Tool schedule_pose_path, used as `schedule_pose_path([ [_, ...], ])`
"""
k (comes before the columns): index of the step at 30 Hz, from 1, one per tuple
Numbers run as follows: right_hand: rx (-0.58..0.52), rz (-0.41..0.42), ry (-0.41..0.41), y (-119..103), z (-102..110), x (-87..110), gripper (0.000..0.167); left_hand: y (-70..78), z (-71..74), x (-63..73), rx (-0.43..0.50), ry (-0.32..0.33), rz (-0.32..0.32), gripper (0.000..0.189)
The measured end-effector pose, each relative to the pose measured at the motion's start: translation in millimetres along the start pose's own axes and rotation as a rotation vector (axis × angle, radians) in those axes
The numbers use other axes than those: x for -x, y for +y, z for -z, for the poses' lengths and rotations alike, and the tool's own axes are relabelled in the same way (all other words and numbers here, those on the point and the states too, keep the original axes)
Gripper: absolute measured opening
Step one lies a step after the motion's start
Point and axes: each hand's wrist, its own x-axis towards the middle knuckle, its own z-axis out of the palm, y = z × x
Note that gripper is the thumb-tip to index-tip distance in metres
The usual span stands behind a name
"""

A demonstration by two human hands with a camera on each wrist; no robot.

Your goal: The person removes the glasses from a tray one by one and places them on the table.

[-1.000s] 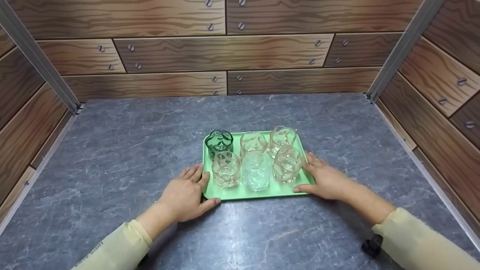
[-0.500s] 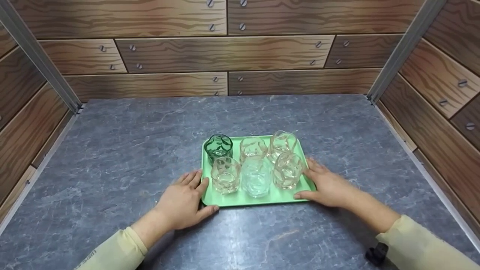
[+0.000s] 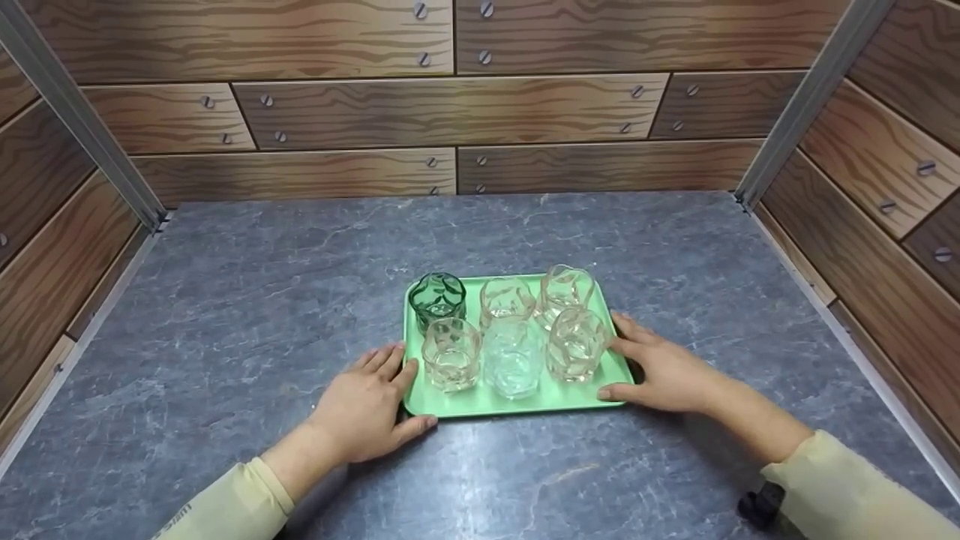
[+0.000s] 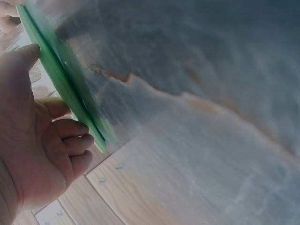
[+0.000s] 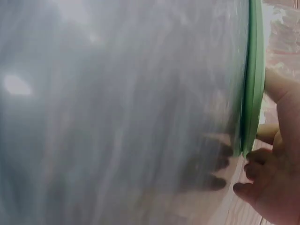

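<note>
A light green tray (image 3: 480,405) lies on the table, carrying several short faceted drinking glasses. At its back left is a dark green glass (image 3: 438,304), and at the front middle a pale aqua glass (image 3: 512,364). The others are clear, such as the front left one (image 3: 451,356) and the front right one (image 3: 576,346). My left hand (image 3: 364,409) holds the tray's near left corner, thumb on the front rim and fingers along the side. My right hand (image 3: 671,371) holds the near right corner, thumb and index finger at the rim (image 5: 255,79), other fingers loosely curled beside it.
The grey marbled table (image 3: 300,262) has wood-patterned panels (image 3: 450,112) behind it and at both sides. Grey metal posts (image 3: 787,101) stand at the back corners. The glasses stand close together, some overlapping in the head view.
The tray with its glasses has slid a little toward me, mostly in the first half second, both hands moving with it. The right hand has since shifted slightly outward at its corner.
</note>
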Motion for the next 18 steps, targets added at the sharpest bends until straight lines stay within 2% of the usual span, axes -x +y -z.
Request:
schedule_pose_path([
  [3,-0.009,0.016,-0.008,3.0,1.1,-0.7,0.094,-1.0,0.3,0.1,0.001,0.007,-0.001,0.087],
  [12,-0.032,-0.019,-0.053,0.3,3.6,-0.1,0.092,-4.1,1.1,3.4,0.034,0.027,0.000,0.085],
  [18,-0.033,-0.045,-0.073,0.4,4.4,-1.2,0.095,-14.9,14.1,3.7,0.062,0.058,0.035,0.089],
])
